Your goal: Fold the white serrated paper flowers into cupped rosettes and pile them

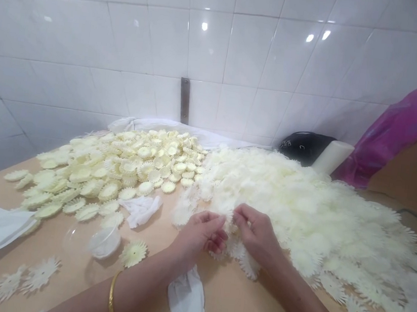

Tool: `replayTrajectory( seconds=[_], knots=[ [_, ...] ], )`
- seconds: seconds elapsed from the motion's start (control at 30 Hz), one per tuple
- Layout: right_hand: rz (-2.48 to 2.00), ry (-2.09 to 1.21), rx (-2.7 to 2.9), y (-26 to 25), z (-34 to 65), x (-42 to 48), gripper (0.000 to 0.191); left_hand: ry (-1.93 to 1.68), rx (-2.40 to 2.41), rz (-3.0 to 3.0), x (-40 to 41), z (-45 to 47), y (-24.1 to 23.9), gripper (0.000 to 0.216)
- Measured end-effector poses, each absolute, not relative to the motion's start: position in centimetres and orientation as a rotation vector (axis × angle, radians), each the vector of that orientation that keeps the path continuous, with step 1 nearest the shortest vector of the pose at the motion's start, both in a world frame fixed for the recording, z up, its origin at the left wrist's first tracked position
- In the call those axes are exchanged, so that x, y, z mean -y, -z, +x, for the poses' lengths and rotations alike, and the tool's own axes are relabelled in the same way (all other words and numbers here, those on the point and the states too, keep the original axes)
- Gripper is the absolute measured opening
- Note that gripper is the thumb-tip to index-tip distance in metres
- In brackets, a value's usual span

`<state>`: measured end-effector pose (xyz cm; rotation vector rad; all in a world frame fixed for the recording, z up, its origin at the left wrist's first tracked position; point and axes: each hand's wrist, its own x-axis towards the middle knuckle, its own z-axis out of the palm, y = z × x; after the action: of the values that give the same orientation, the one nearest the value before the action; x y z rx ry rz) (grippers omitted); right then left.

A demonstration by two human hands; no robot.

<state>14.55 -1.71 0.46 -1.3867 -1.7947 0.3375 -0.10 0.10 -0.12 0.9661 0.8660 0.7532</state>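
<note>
White toothed disc point(229, 219) is mid-frame, just below centre, between the two hands; mostly hidden by fingers. Right hand point(255, 225): thumb and forefinger nearly closed, pinching the disc's edge, as far as we see. Left hand point(200, 232): fingers curled, thumb beside the disc's left side; we cannot tell whether it grips or only touches.

We judge the disc very light, thin, floppy, not slippery, with teeth that could bend or tear; best hold is a fingertip pinch on the solid part, off the teeth. Layers likely cling together.

Around it: loose heap of white toothed pieces point(335, 224) fills centre to lower right. We see a pile of pale yellow discs point(118, 166) at left centre, a single yellow disc point(134, 254) by the left forearm, a clear tub point(119, 240) left of that, a crumpled white cloth point(141, 211) above it. Two off-white cut-outs point(41, 275) lie lower left on the table point(79, 281). Farther out: black bag point(302, 146), white roll point(332, 158) and purple cover point(393, 135) at right, tiled wall point(150, 35) across the top.
</note>
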Motion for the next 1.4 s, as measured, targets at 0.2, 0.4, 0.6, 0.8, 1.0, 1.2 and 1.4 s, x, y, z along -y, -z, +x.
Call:
replayTrajectory(
  seconds=[0.2,0.4,0.6,0.8,1.0,1.2,1.4],
  knots=[
    [-1.305,0.132,2.01,0.0,14.1,1.8,0.019,-0.815,-0.86,0.978,-0.3,-0.2,0.5,0.033],
    [-1.387,-0.321,1.841,-0.7,14.1,2.1,0.027,-0.844,-0.832,0.978,-0.4,-0.1,0.2,0.02],
    [-1.497,-0.549,1.516,-1.2,14.5,1.7,0.034,-0.842,-0.796,1.05,0.0,0.1,-0.2,0.023],
    [-1.509,-0.404,1.406,-1.0,15.0,1.3,0.034,-0.861,-0.86,1.045,-0.2,0.0,0.1,0.021],
    [-1.292,-0.441,1.614,-2.1,16.1,1.8,0.022,-0.895,-0.932,0.997,-0.5,-0.2,0.2,0.019],
    [-1.196,-0.352,1.979,-2.0,15.4,2.1,0.013,-0.866,-0.937,1.023,-0.3,-0.2,0.2,0.016],
    [-1.296,-0.422,1.752,-1.9,15.7,1.9,0.019,-0.852,-0.971,1.02,-0.4,-0.1,0.0,0.009]
  ],
)
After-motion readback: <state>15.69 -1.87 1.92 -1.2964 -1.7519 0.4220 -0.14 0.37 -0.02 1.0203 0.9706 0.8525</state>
